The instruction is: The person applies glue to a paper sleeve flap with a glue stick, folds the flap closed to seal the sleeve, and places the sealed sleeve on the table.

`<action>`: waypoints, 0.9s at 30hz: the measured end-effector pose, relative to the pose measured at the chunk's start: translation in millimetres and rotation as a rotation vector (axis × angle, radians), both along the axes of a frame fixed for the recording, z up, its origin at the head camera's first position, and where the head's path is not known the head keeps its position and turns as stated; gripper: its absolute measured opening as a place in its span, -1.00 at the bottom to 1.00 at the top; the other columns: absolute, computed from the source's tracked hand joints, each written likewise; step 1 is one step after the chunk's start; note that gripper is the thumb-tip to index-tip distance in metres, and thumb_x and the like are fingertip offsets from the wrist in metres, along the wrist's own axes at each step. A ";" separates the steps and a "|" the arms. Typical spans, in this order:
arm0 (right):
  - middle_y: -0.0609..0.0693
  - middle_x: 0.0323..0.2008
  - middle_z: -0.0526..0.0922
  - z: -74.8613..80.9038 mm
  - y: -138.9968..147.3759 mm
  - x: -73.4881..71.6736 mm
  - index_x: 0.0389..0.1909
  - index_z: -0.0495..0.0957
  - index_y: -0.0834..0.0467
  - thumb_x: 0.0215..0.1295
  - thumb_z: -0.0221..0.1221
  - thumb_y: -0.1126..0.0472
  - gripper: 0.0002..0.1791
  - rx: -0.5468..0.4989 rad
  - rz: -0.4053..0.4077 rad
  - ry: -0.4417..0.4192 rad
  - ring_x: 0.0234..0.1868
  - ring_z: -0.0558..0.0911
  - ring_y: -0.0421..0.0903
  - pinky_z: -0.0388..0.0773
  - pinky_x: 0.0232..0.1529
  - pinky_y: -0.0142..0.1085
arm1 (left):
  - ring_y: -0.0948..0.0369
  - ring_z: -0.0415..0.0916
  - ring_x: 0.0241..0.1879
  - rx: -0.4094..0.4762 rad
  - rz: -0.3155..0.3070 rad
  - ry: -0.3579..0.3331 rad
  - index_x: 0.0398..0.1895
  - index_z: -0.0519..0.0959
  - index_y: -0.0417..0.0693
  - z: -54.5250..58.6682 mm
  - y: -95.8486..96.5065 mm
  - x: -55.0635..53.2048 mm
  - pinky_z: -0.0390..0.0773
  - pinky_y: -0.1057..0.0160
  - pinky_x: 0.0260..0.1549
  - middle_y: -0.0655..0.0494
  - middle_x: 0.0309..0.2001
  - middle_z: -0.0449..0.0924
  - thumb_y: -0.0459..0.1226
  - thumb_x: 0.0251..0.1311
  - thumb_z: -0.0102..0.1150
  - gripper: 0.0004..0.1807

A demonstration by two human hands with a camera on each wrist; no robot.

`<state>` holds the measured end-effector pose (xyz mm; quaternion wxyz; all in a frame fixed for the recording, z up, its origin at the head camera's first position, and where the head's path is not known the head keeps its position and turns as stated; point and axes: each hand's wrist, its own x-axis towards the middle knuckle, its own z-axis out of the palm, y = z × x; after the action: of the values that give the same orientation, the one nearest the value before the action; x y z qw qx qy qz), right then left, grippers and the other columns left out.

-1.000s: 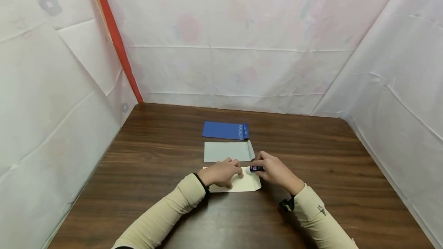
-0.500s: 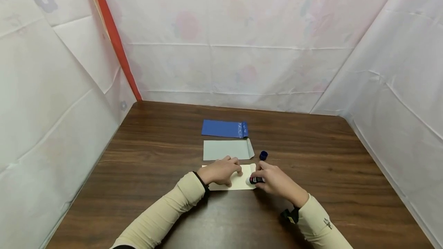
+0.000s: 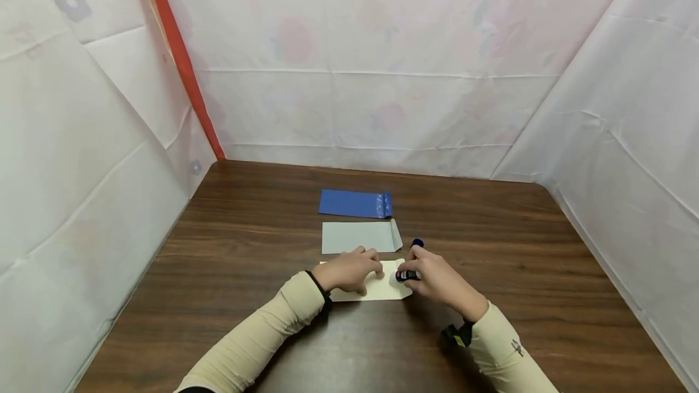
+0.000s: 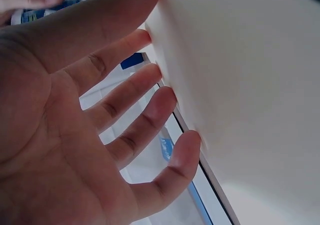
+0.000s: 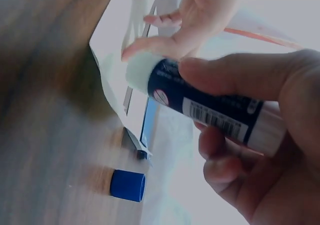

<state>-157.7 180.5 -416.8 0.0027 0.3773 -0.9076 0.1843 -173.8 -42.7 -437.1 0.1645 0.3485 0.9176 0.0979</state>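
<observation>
A cream envelope (image 3: 379, 291) lies flat at the near end of a row of three, its flap folded out to the right. On its left part rests my left hand (image 3: 347, 272); in the left wrist view the fingers (image 4: 150, 110) are spread, their tips pressing the paper. My right hand (image 3: 439, 281) pinches a dark-labelled glue stick (image 5: 200, 105) between thumb and fingers. Its pale end is over the right end of the cream envelope, by the flap; whether it touches the paper is hard to tell. A blue cap (image 5: 127, 185) stands on the table just beyond the right hand.
Beyond the cream envelope lies a pale grey-green envelope (image 3: 357, 238), its flap partly raised. Farther back is a blue envelope (image 3: 352, 203) with whitish marks near its flap. The wooden table (image 3: 246, 217) is enclosed by white patterned sheets (image 3: 349, 108) at the back and sides.
My right hand has moved the glue stick toward me along the envelope's right end, then slightly back away. The blue cap, hidden at first, came into view. My left hand has stayed put.
</observation>
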 end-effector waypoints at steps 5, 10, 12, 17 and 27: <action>-0.04 -0.33 0.47 -3.7 -4.0 -8.7 -0.20 0.72 0.22 0.07 0.38 0.38 -0.77 -0.015 -0.062 0.022 -0.37 0.50 -0.22 0.48 -0.38 -0.43 | 0.17 0.37 0.09 0.002 0.002 -0.009 0.02 0.61 0.16 0.9 1.1 1.0 0.53 0.21 -0.06 0.17 0.13 0.42 -0.23 0.07 0.43 -0.59; -0.02 -0.33 0.46 -14.0 -7.2 -13.8 -0.20 0.73 0.22 0.05 0.39 0.40 -0.76 -0.033 -0.089 0.060 -0.37 0.51 -0.20 0.51 -0.38 -0.42 | 0.19 0.36 0.04 0.002 0.005 -0.015 0.02 0.61 0.17 0.2 1.8 3.6 0.50 0.21 -0.11 0.17 0.13 0.43 -0.23 0.08 0.42 -0.60; -0.02 -0.33 0.46 -16.7 -8.2 -15.0 -0.22 0.73 0.22 0.04 0.39 0.41 -0.77 -0.033 -0.101 0.077 -0.36 0.53 -0.17 0.53 -0.37 -0.40 | 0.20 0.36 0.03 0.002 0.009 -0.020 0.02 0.61 0.18 -0.3 1.9 3.9 0.48 0.20 -0.12 0.18 0.13 0.43 -0.23 0.08 0.42 -0.60; 0.00 -0.33 0.46 -17.6 -9.9 -15.2 -0.21 0.72 0.24 0.03 0.40 0.42 -0.75 0.000 -0.097 0.096 -0.36 0.55 -0.15 0.54 -0.37 -0.39 | 0.20 0.35 0.04 -0.001 0.019 -0.022 0.01 0.61 0.19 -0.6 2.1 4.2 0.44 0.17 -0.13 0.19 0.13 0.43 -0.24 0.08 0.42 -0.61; -0.02 -0.33 0.48 -12.8 -11.2 -1.3 -0.29 0.72 0.16 0.00 0.43 0.35 -0.80 0.042 -0.035 0.141 -0.43 0.49 -0.22 0.46 -0.43 -0.42 | 0.19 0.36 0.03 -0.014 0.031 -0.004 0.00 0.61 0.18 1.0 2.3 3.4 0.47 0.13 -0.10 0.19 0.12 0.43 -0.24 0.06 0.43 -0.60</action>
<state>-159.0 169.3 -429.6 0.0620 0.3736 -0.9151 0.1383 -170.4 -40.3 -436.0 0.1673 0.3330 0.9231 0.0948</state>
